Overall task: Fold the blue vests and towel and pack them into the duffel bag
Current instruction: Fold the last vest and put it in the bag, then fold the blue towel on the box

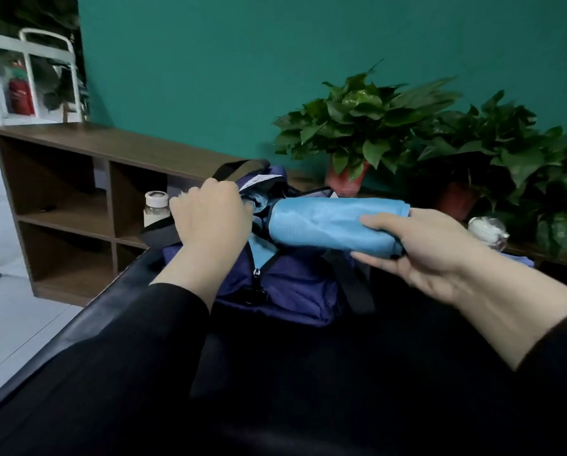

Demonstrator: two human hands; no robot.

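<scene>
Left hand (211,213) grips the duffel bag (275,284) mouth wide at nine o'clock; right hand (417,251) clasps the folded vest (334,222), feeding it in.

Black padded surface (308,390) with a glossy rolled edge along the left. Directly on it, toward the far side: navy duffel bag (282,291), black straps draped over its sides. Behind, a low brown wooden shelf unit (78,179) on the floor, carrying a white-capped jar (156,207) and potted plants (361,126) on top.
</scene>
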